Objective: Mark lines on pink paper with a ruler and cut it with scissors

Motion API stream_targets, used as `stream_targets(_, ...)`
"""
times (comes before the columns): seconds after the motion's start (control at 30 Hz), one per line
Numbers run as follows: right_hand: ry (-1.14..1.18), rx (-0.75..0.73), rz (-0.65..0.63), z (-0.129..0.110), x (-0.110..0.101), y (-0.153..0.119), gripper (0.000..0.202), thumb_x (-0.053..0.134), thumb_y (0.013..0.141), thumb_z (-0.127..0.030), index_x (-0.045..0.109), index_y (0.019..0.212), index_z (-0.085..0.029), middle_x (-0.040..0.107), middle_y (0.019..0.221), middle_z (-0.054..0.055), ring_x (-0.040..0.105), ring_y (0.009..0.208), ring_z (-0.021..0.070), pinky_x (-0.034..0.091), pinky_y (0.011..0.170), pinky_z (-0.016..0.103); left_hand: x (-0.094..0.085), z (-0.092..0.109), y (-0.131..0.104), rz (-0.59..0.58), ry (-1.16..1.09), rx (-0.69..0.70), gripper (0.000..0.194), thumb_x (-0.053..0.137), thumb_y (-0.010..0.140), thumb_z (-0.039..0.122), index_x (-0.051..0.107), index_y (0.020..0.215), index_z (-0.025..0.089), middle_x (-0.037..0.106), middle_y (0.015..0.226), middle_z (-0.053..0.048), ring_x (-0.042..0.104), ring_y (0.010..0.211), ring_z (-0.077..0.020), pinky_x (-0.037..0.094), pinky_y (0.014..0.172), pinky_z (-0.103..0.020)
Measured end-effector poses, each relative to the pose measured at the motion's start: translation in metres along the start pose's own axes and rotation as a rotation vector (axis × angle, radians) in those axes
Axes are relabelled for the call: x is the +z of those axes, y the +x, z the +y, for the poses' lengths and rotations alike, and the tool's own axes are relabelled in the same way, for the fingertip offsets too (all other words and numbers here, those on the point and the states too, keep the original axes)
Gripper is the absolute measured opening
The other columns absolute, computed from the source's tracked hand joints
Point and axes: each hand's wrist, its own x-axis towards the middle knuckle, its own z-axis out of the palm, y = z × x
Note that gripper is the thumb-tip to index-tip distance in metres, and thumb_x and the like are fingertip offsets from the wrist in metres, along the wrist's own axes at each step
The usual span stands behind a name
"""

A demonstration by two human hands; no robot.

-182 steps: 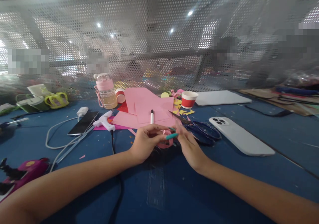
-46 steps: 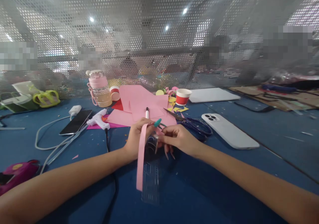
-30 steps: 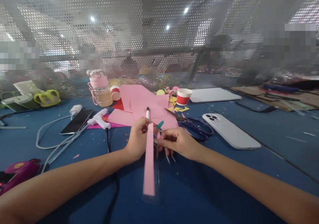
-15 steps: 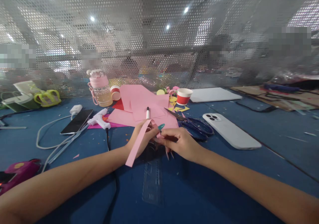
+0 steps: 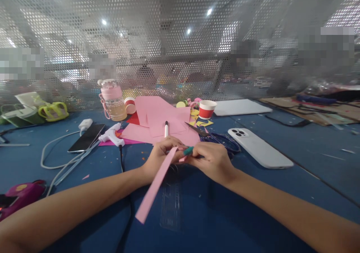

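Left hand [image 5: 159, 156] and right hand [image 5: 212, 159] fingers pinched shut on the top end of a pink paper strip [image 5: 156, 183]. Strip runs flat and straight, slanting down-left over the clear ruler [image 5: 171, 204] on the bench [image 5: 281, 193].

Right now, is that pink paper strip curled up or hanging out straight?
Straight: the pink paper strip runs uncurled from both hands down toward the blue table.

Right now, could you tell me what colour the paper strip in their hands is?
The paper strip is light pink, clearest in the head view.

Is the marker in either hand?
No: the marker lies on the pink paper sheets beyond both hands, while the left hand and right hand hold the pink strip.
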Motion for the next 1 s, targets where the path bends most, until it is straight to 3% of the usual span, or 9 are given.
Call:
stream_targets(0.17, -0.101, 0.142, 0.080, 0.001, 0.001, 0.001, 0.048, 0.053, 0.074, -0.060, 0.036, 0.049, -0.023, 0.045, 0.042, -0.002, 0.042, 0.040, 0.0109, 0.030, 0.042, 0.025, 0.000, 0.002, -0.002, -0.031, -0.026, -0.173, 0.030, 0.078, 0.056, 0.040, 0.071, 0.072, 0.015, 0.070, 0.071, -0.005, 0.063, 0.063, -0.0153, 0.053, 0.065, -0.031)
stream_targets(0.3, -0.169, 0.197, 0.143, -0.001, 0.002, 0.003, 0.048, 0.057, 0.066, -0.065, 0.036, 0.055, -0.023, 0.045, 0.045, -0.003, 0.040, 0.040, 0.0098, 0.030, 0.042, 0.024, 0.001, 0.002, -0.002, 0.027, -0.009, -0.205, 0.032, 0.078, 0.054, 0.042, 0.073, 0.071, 0.016, 0.071, 0.070, -0.006, 0.065, 0.063, -0.0171, 0.054, 0.066, -0.033)
stream_targets(0.47, -0.151, 0.309, 0.007, -0.001, 0.003, 0.006, 0.051, 0.057, 0.066, -0.066, 0.034, 0.052, -0.023, 0.044, 0.044, -0.003, 0.039, 0.039, 0.0100, 0.026, 0.041, 0.025, 0.003, 0.000, 0.000, 0.196, 0.021, -0.183, 0.027, 0.082, 0.047, 0.032, 0.072, 0.066, 0.016, 0.068, 0.061, -0.003, 0.059, 0.054, -0.0132, 0.051, 0.056, -0.027)
stream_targets(0.57, 0.025, 0.383, -0.164, 0.000, 0.005, 0.007, 0.050, 0.060, 0.064, -0.064, 0.036, 0.051, -0.022, 0.046, 0.044, -0.002, 0.042, 0.041, 0.0112, 0.028, 0.042, 0.025, 0.001, -0.002, 0.000, 0.267, 0.133, -0.137, 0.019, 0.076, 0.057, 0.026, 0.072, 0.072, 0.015, 0.064, 0.057, -0.001, 0.055, 0.053, -0.0123, 0.045, 0.049, -0.023)
stream_targets(0.67, 0.347, 0.474, -0.295, 0.001, 0.008, 0.007, 0.047, 0.062, 0.063, -0.063, 0.043, 0.055, -0.021, 0.049, 0.047, -0.003, 0.046, 0.042, 0.0114, 0.034, 0.041, 0.025, -0.003, -0.003, 0.000, 0.335, 0.270, -0.065, 0.013, 0.070, 0.063, 0.022, 0.072, 0.075, 0.016, 0.064, 0.060, -0.002, 0.053, 0.056, -0.0130, 0.043, 0.050, -0.025)
stream_targets(0.73, 0.529, 0.557, -0.320, 0.002, 0.010, 0.007, 0.046, 0.059, 0.064, -0.064, 0.046, 0.058, -0.020, 0.051, 0.049, -0.003, 0.047, 0.040, 0.0110, 0.036, 0.039, 0.025, -0.004, -0.002, 0.000, 0.368, 0.344, 0.003, 0.011, 0.070, 0.063, 0.020, 0.072, 0.073, 0.018, 0.064, 0.065, -0.002, 0.053, 0.060, -0.0133, 0.045, 0.057, -0.027)
stream_targets(0.8, 0.548, 0.600, -0.270, 0.001, 0.012, 0.006, 0.046, 0.058, 0.065, -0.065, 0.048, 0.060, -0.020, 0.052, 0.049, -0.002, 0.047, 0.039, 0.0110, 0.038, 0.038, 0.025, -0.004, 0.000, 0.000, 0.382, 0.379, 0.036, 0.012, 0.070, 0.062, 0.017, 0.072, 0.073, 0.019, 0.064, 0.066, -0.002, 0.053, 0.063, -0.0135, 0.046, 0.063, -0.028)
stream_targets(0.87, 0.373, 0.523, -0.177, 0.000, 0.011, 0.004, 0.046, 0.059, 0.065, -0.065, 0.047, 0.060, -0.021, 0.054, 0.050, -0.001, 0.048, 0.041, 0.0119, 0.038, 0.041, 0.026, -0.004, 0.000, -0.001, 0.361, 0.349, 0.003, 0.010, 0.068, 0.063, 0.018, 0.071, 0.073, 0.017, 0.062, 0.064, -0.002, 0.054, 0.062, -0.0139, 0.046, 0.060, -0.028)
stream_targets(1.0, -0.049, 0.142, -0.107, -0.002, 0.009, 0.001, 0.044, 0.048, 0.080, -0.058, 0.048, 0.058, -0.020, 0.058, 0.053, 0.003, 0.052, 0.047, 0.0133, 0.036, 0.046, 0.026, -0.003, 0.000, -0.001, 0.261, 0.197, -0.071, 0.013, 0.065, 0.070, 0.027, 0.066, 0.074, 0.014, 0.061, 0.059, -0.001, 0.055, 0.058, -0.0132, 0.045, 0.052, -0.025)
